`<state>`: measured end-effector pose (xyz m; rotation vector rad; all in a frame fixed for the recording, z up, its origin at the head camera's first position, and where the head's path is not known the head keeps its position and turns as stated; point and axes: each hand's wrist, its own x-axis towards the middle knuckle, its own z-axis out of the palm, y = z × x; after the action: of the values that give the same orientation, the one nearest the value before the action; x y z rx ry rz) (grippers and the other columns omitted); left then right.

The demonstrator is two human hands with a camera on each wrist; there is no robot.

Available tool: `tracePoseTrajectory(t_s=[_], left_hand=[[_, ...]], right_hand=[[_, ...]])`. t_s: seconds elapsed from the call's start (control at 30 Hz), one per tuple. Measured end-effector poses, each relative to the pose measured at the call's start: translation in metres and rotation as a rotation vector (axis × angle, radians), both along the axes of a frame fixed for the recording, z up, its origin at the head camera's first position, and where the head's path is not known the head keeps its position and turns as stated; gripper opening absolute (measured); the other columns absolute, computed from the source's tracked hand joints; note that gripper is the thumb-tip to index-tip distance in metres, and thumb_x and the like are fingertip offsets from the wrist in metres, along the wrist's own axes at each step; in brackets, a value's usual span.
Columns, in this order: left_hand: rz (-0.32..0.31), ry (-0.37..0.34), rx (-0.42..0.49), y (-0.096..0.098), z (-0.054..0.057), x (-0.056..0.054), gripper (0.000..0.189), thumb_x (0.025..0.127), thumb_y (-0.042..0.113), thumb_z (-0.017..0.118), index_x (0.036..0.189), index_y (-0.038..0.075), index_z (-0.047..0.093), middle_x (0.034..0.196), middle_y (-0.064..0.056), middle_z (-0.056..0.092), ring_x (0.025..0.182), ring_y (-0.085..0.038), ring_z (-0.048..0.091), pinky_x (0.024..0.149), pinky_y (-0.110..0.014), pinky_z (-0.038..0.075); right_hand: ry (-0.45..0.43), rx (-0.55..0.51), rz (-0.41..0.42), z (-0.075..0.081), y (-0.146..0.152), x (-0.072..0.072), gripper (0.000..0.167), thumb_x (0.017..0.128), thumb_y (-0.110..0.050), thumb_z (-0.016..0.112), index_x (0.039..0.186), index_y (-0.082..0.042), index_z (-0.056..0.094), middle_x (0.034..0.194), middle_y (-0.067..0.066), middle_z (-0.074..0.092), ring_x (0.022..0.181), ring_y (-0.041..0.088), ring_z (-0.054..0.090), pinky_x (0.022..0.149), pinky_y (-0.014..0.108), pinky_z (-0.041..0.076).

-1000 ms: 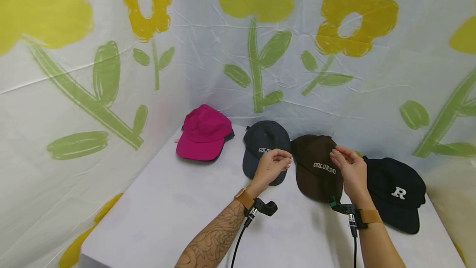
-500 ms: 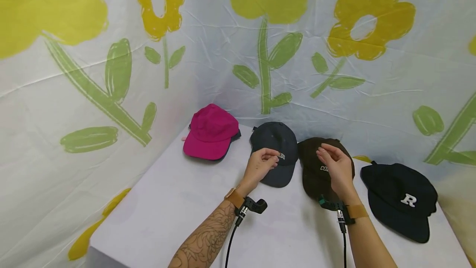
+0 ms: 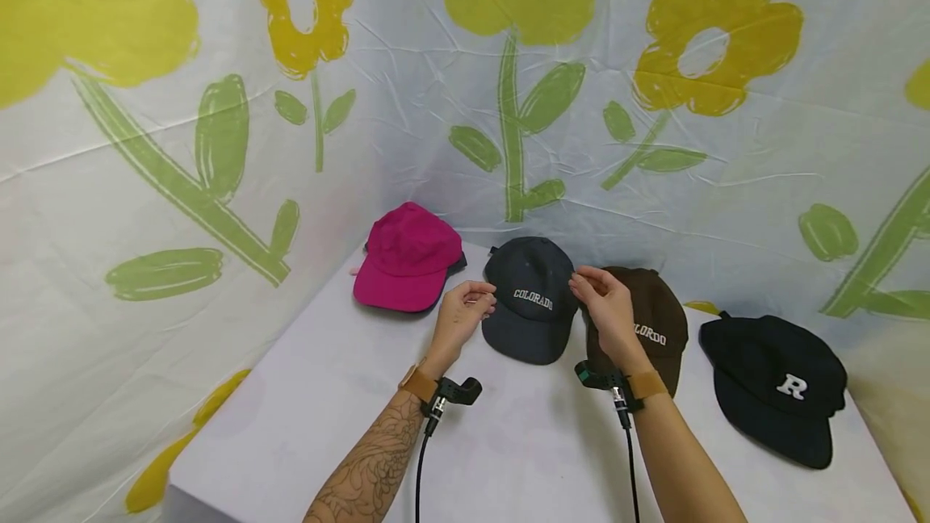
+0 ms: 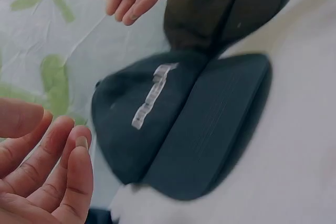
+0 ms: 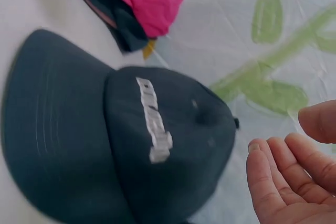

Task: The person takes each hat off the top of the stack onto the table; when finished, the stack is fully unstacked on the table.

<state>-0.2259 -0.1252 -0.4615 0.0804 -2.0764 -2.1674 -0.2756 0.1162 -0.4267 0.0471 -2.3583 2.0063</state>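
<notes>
A dark grey-blue cap (image 3: 530,265) lettered COLORADO lies on the white table (image 3: 320,410), brim toward me. Just left of it hovers my left hand (image 3: 459,315), fingers loosely bent with nothing in them. My right hand (image 3: 609,315) floats at the cap's other side, in front of a brown cap (image 3: 663,305) whose lettering it partly hides. In the right wrist view, a gap shows between the relaxed fingers (image 5: 268,171) and the grey-blue cap (image 5: 168,129). The left wrist view shows my left fingers (image 4: 52,182) apart from that cap (image 4: 157,108) too.
At the back left sits a pink cap (image 3: 410,240) with a dark one showing beneath it. A black cap (image 3: 781,386) bearing a white R lies on the right. Behind the table hangs a flower-printed cloth (image 3: 407,87). Cables (image 3: 419,458) trail from both wrist cameras.
Both hands have moved left, from in front of the grey-blue and brown caps to either side of the grey-blue one. Its lettering now shows fully. The head view has shifted slightly.
</notes>
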Motion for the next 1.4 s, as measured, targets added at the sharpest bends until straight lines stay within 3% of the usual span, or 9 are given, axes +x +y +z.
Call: tracePoseTrajectory(t_s=[0.23,0.57,0.67,0.8,1.0,1.17,1.3,1.4], left_hand=[[0.072,0.001,-0.012,-0.026,-0.003,0.003,0.017,0.097,0.005,0.064,0.112,0.001,0.071,0.105,-0.019,0.073,0.089,-0.023,0.072,0.079,-0.027,0.060],[0.133,-0.035,-0.011,-0.051,-0.006,0.010,0.018,0.098,0.008,0.065,0.114,0.003,0.071,0.107,-0.022,0.073,0.091,-0.027,0.072,0.079,-0.027,0.060],[0.163,-0.035,-0.003,-0.060,-0.006,0.011,0.020,0.097,0.007,0.066,0.115,0.000,0.070,0.105,-0.022,0.072,0.092,-0.031,0.072,0.080,-0.029,0.061],[0.203,-0.035,0.017,-0.076,-0.005,0.013,0.021,0.097,0.006,0.065,0.116,-0.004,0.069,0.106,-0.027,0.071,0.089,-0.030,0.072,0.078,-0.031,0.061],[0.259,-0.023,0.042,-0.108,-0.006,0.015,0.024,0.099,0.006,0.063,0.118,-0.008,0.065,0.110,-0.032,0.068,0.087,-0.028,0.071,0.076,-0.024,0.061],[0.315,-0.052,0.033,-0.128,-0.006,0.019,0.025,0.100,0.008,0.063,0.121,-0.006,0.065,0.113,-0.030,0.068,0.089,-0.027,0.069,0.077,-0.023,0.060],[0.354,-0.082,0.020,-0.136,-0.010,0.019,0.026,0.100,0.010,0.063,0.122,-0.003,0.065,0.114,-0.026,0.067,0.092,-0.024,0.067,0.080,-0.025,0.060],[0.424,-0.101,-0.028,-0.141,-0.017,0.019,0.024,0.099,0.010,0.063,0.120,0.000,0.067,0.113,-0.020,0.067,0.093,-0.021,0.063,0.079,-0.022,0.057]], right_hand=[[-0.017,-0.028,0.039,-0.007,-0.031,-0.004,0.039,0.103,-0.015,0.059,0.138,0.004,0.055,0.131,0.024,0.060,0.112,0.021,0.068,0.091,0.014,0.054],[-0.034,-0.051,0.068,-0.012,-0.057,-0.011,0.038,0.101,-0.016,0.063,0.134,0.003,0.059,0.128,0.024,0.063,0.115,0.030,0.067,0.096,0.026,0.056],[-0.034,-0.070,0.085,-0.014,-0.067,-0.013,0.038,0.101,-0.016,0.063,0.134,0.002,0.059,0.127,0.024,0.064,0.117,0.035,0.065,0.094,0.022,0.056],[-0.045,-0.086,0.099,-0.017,-0.084,-0.016,0.036,0.101,-0.014,0.063,0.134,0.002,0.059,0.124,0.023,0.064,0.117,0.034,0.065,0.089,0.017,0.055],[-0.087,-0.071,0.121,-0.022,-0.110,-0.025,0.036,0.102,-0.016,0.062,0.134,0.001,0.059,0.124,0.020,0.065,0.113,0.026,0.067,0.094,0.023,0.056],[-0.118,-0.095,0.143,-0.026,-0.127,-0.035,0.038,0.102,-0.016,0.062,0.135,0.002,0.059,0.122,0.018,0.064,0.107,0.021,0.066,0.099,0.029,0.055],[-0.124,-0.099,0.151,-0.027,-0.135,-0.040,0.036,0.102,-0.015,0.061,0.133,0.002,0.059,0.119,0.018,0.064,0.112,0.029,0.065,0.101,0.034,0.054],[-0.150,-0.131,0.191,-0.032,-0.140,-0.041,0.038,0.102,-0.013,0.060,0.136,0.005,0.056,0.125,0.024,0.060,0.121,0.036,0.061,0.105,0.037,0.052]])
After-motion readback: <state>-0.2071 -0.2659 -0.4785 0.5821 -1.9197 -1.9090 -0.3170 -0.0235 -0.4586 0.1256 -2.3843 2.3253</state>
